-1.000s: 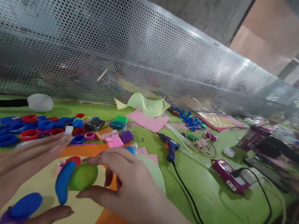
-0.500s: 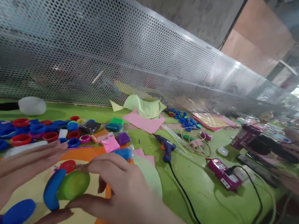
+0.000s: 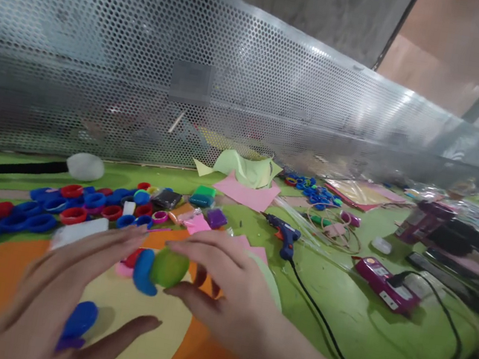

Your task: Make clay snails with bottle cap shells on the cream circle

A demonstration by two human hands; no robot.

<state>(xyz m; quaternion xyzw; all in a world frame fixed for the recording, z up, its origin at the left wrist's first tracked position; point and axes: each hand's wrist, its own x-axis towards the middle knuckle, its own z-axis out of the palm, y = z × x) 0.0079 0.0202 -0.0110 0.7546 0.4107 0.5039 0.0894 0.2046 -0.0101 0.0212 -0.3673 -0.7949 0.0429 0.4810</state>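
My right hand (image 3: 225, 287) pinches a rounded green piece of modelling clay (image 3: 172, 267) between thumb and fingers. Against its left side sits a curved blue clay strip (image 3: 143, 274). My left hand (image 3: 60, 290) is open to the left, its fingers stretched and the thumb spread away, apart from the blue strip. Partly behind the left hand, a blue clay disc with purple beneath it (image 3: 81, 318) rests over the cream and orange paper (image 3: 135, 336). Red and pink bits (image 3: 126, 266) show behind the blue strip.
Blue and red clay rings (image 3: 72, 215) spread along the back left. Bagged clay (image 3: 203, 195) lies behind the hands. A glue gun (image 3: 284, 234) and a magenta power strip (image 3: 387, 283) with cords are on the right. A perforated metal screen (image 3: 258, 91) bounds the back.
My right hand has lifted the green piece and blue strip slightly up and away. My left thumb has come off the blue strip, opening a gap. The view has turned left.
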